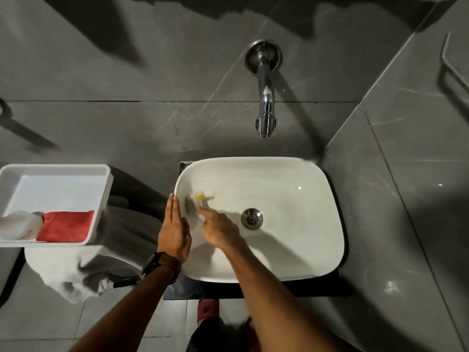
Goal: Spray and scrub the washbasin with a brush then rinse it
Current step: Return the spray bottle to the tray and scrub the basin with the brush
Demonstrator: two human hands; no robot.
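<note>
Head view: right hand (219,231) grips a motion-blurred brush (200,200) in the washbasin (291,174); left hand (173,231) flat, fingers straight.

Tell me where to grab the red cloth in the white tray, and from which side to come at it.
Pinch the red cloth at its right-hand edge, coming from above. It lies flat in the near corner of the white tray, and a white item crowds its left side. The left hand, flat on the washbasin rim, is nearest.
</note>
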